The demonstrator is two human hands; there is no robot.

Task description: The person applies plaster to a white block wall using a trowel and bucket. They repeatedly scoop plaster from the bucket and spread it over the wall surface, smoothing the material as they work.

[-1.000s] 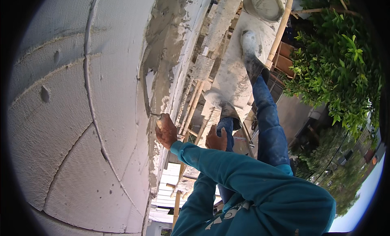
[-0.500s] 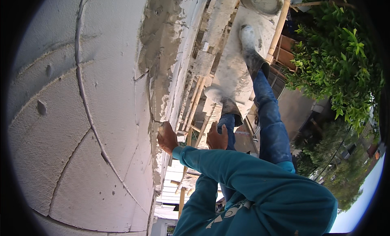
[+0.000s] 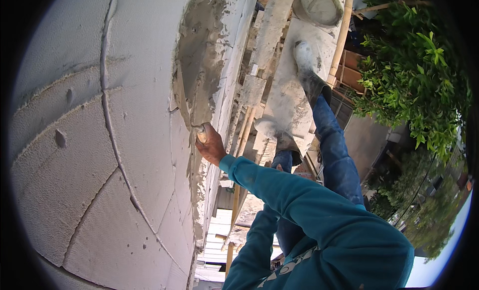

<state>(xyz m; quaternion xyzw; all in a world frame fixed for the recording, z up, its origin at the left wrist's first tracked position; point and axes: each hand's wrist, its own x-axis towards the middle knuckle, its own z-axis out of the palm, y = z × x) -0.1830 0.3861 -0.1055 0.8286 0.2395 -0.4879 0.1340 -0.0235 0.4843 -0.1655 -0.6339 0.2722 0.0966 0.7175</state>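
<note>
While my head is tipped steeply down along the block wall, I see my right hand wrapped tight around the handle of a trowel, fingers closed on the grip at the wall's edge. From the hand the trowel's blade runs upward in the picture, its long axis lying along the mortared edge of the wall, tip pointing away from me toward the top of the frame. The blade sits flat against the grey wet mortar smeared on that edge, and I cannot make out exactly where the tip ends in the smear. My right arm in a teal sleeve reaches up to it from the lower right.

My left hand is almost wholly hidden behind that sleeve; only a sliver shows, so I cannot tell whether it is open or closed. Below me, my legs in blue jeans and mortar-caked boots stand on a splattered plank, with a round bucket beyond and green foliage to the right.
</note>
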